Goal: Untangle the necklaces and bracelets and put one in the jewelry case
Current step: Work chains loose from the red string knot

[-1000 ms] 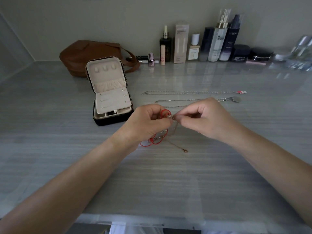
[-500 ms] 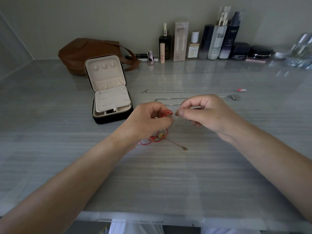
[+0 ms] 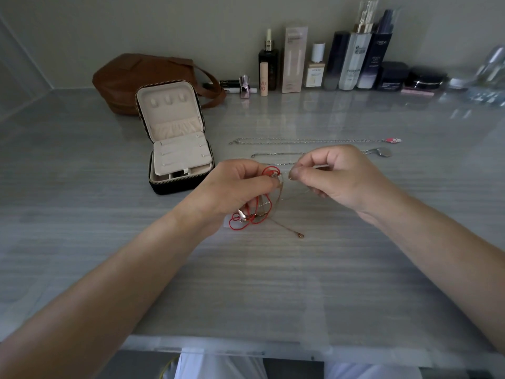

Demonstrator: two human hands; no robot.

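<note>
L hand [image 3: 235, 187] grips the red cord [image 3: 238, 226] & R hand [image 3: 341, 179] pinches the thin gold chain [image 3: 287, 227] tangled w/ it, low ends resting on the surface [image 3: 273, 283], open jewelry case [image 3: 175, 185] nearby at left.

view: head | wide-angle, facing forward and down | close above the table [image 3: 273, 283] | only view

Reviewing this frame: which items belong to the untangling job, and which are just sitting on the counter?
Part of the job:
- red cord, held by the left hand
- gold chain, pinched by the right hand
- far silver necklace and near silver necklace, laid out straight
- open jewelry case

Lying about:
- brown bag
- cosmetic bottles along the wall
</note>
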